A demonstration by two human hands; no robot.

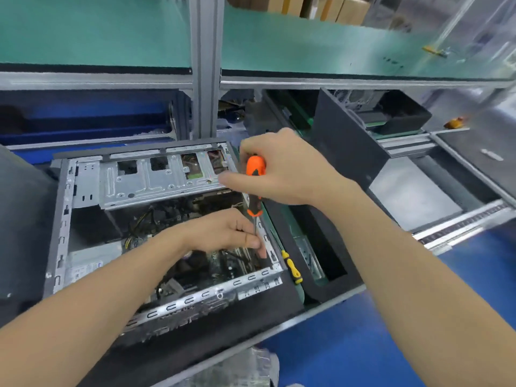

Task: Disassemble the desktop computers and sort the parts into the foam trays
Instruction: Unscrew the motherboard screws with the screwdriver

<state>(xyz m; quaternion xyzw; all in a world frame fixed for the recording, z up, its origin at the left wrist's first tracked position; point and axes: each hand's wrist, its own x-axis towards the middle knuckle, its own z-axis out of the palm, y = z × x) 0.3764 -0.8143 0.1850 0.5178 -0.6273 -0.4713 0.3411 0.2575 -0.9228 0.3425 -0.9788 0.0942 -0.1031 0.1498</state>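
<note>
Unscrewing step: right hand (284,169) clamped on the orange screwdriver (255,167), left hand (223,233) pinching its shaft inside the open desktop case (139,185) centre-left; next, prob. back the screw out w/o dropping it, foam tray (321,286) just right.

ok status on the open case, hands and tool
Right hand grips orange screwdriver handle. Left hand pinches its shaft inside the open case. Yellow screwdriver aside on foam tray, not in the way.

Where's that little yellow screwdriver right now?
In the head view, the yellow screwdriver lies just right of the open computer case, along the left edge of the black foam tray, below the right hand gripping the orange screwdriver.
</note>
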